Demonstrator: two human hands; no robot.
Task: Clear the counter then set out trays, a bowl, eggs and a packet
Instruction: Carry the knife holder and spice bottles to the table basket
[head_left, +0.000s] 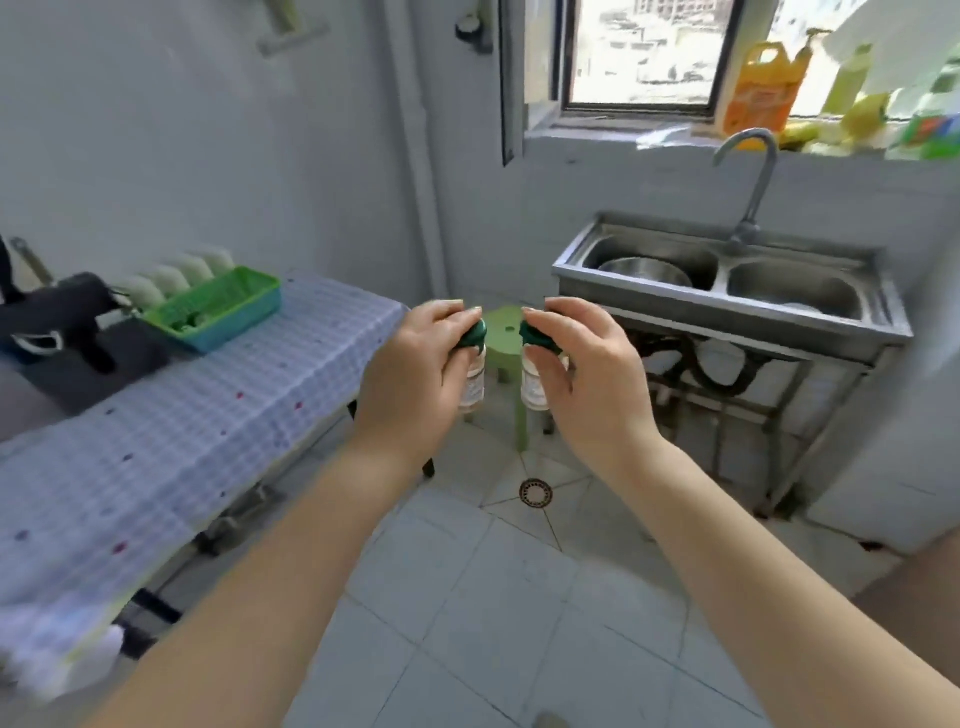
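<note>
My left hand (415, 364) grips a small white bottle with a dark green cap (475, 379) by its top. My right hand (582, 369) grips a second small white bottle with a green cap (535, 382) the same way. Both bottles hang in the air above the floor, between the counter (208, 415) and the sink. The counter on the left wears a blue checked cloth. At its far end stands a green tray (260, 299) beside a row of white eggs (176, 275). A steel bowl (644, 273) lies in the left sink basin.
A steel double sink (727, 291) with a tap stands at the right. A green stool (506, 338) sits on the floor behind the bottles. Dark items (67, 322) lie at the counter's far left. Detergent bottles (763, 88) line the window sill. A floor drain (536, 491) lies below.
</note>
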